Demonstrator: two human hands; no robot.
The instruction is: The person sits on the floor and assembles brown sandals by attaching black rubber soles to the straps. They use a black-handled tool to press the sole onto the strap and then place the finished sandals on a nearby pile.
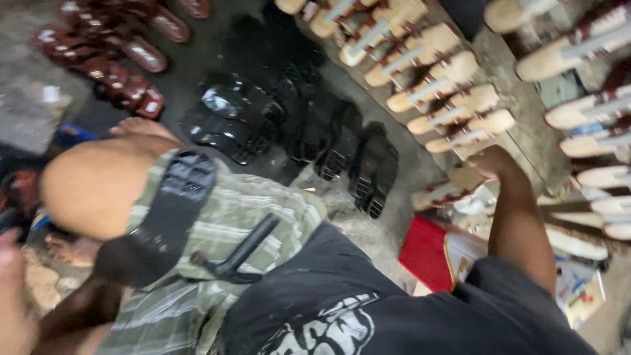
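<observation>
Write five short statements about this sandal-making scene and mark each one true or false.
1. The right hand reaches to a tan-soled sandal on the floor. True.
2. A black sandal sole lies on the person's lap. True.
3. The hammer is gripped in the right hand. False: it rests loose on the plaid shorts, in neither hand.
4. The black sandals hang from a wall. False: they lie on the floor.
5. The left hand is at the lower left edge of the picture, blurred. True.
</observation>
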